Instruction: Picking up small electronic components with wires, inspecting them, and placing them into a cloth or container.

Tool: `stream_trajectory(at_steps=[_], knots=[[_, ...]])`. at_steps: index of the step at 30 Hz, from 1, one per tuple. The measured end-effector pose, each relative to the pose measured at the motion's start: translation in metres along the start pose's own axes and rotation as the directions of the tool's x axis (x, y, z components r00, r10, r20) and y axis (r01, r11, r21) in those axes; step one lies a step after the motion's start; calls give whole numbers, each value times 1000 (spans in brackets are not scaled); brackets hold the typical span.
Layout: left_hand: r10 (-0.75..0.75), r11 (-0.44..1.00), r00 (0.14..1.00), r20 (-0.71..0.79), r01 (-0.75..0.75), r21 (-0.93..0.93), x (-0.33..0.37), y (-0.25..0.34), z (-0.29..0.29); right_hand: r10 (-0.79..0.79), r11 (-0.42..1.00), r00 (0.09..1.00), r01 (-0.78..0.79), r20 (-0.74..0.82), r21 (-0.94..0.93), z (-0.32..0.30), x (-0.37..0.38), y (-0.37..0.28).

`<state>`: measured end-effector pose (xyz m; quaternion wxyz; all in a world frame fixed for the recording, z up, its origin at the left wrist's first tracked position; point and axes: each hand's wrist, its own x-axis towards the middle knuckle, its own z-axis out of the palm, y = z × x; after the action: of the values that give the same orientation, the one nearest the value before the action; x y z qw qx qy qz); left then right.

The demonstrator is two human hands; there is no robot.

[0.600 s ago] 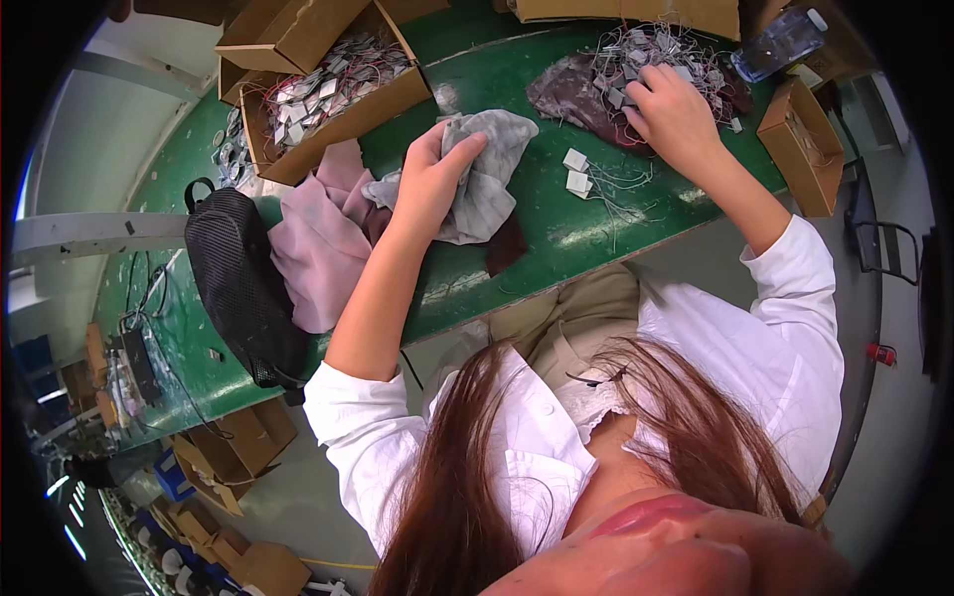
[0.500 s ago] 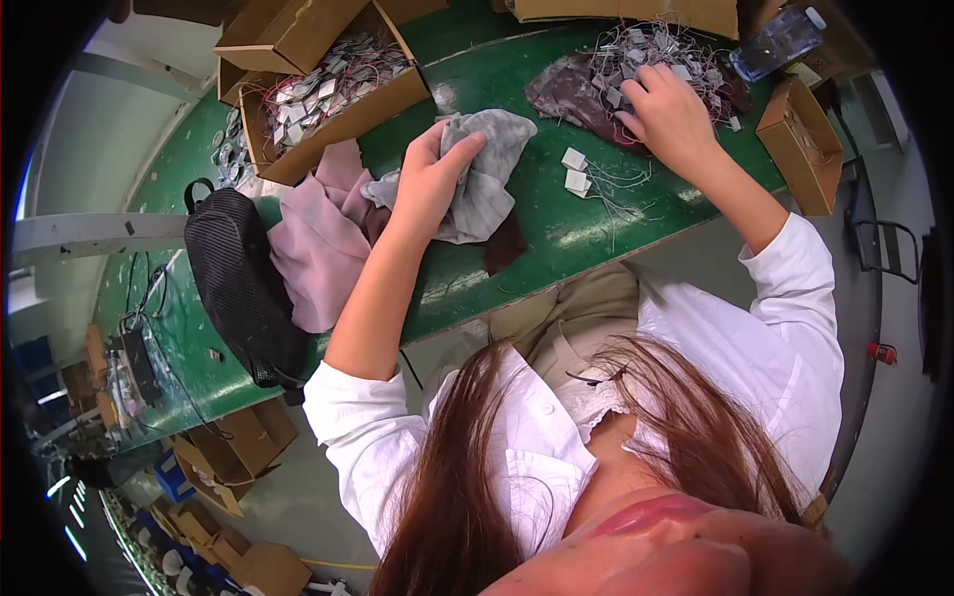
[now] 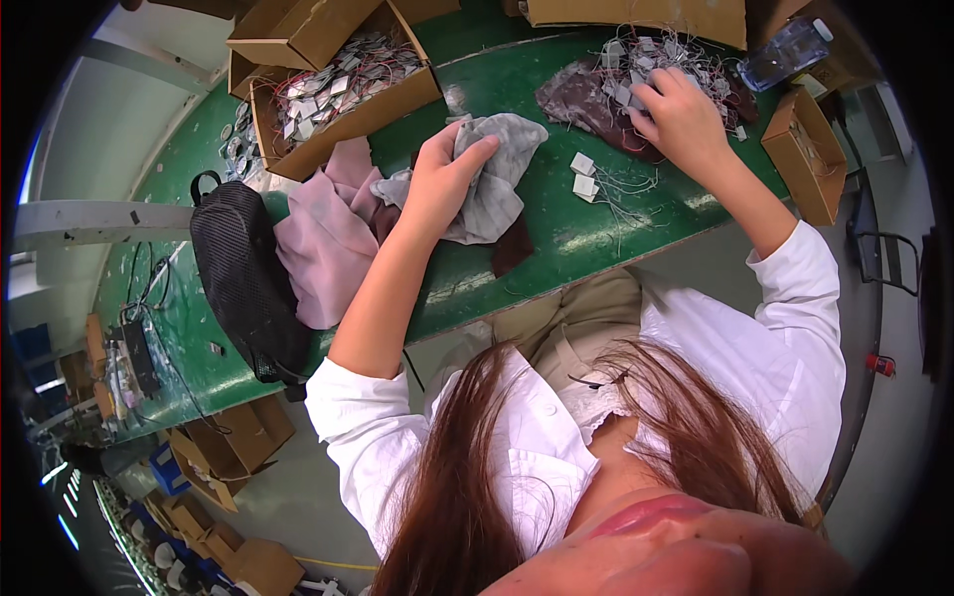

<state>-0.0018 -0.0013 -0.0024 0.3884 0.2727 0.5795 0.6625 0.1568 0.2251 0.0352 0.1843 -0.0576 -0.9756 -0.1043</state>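
Observation:
My left hand [image 3: 444, 179] is closed on a crumpled grey cloth [image 3: 502, 144], thumb on top, above the green table. At the far right, my right hand [image 3: 686, 121] reaches into a heap of small white square parts with thin wires [image 3: 651, 50]. Its fingers are bent against the heap; what lies between the fingertips is too small to make out. Under the heap a dark maroon cloth [image 3: 576, 99] is spread. Two or so white square parts with grey wires [image 3: 584, 177] lie apart, between my hands. A pink cloth [image 3: 323, 243] rests left of my left forearm.
A cardboard box full of wired parts [image 3: 348, 134] stands at the back left. At the left edge lies a black mesh bag [image 3: 243, 278]. A clear plastic bottle [image 3: 785, 55] and a small open carton [image 3: 807, 154] are at the right of the green table [image 3: 487, 288].
The whole view has shifted slightly, with the table's things a little to the right. Both hands keep nearly the same poses, the left still holding the grey cloth.

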Motion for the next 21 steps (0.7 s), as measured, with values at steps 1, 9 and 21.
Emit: stream_trajectory(at_steps=[1, 9, 21], knots=[[13, 1000, 1000, -10, -13, 8, 0, -1, 1, 6, 1000, 1000, -6, -12, 26, -4, 1, 0], [-3, 1000, 1000, 12, 3, 11, 1, 2, 1, 132, 947, 985, -157, 108, 282, -37, 11, 14], [10, 1000, 1000, -2, -10, 9, -1, 3, 3, 401, 724, 916, -298, -28, 622, -123, 57, 39]])
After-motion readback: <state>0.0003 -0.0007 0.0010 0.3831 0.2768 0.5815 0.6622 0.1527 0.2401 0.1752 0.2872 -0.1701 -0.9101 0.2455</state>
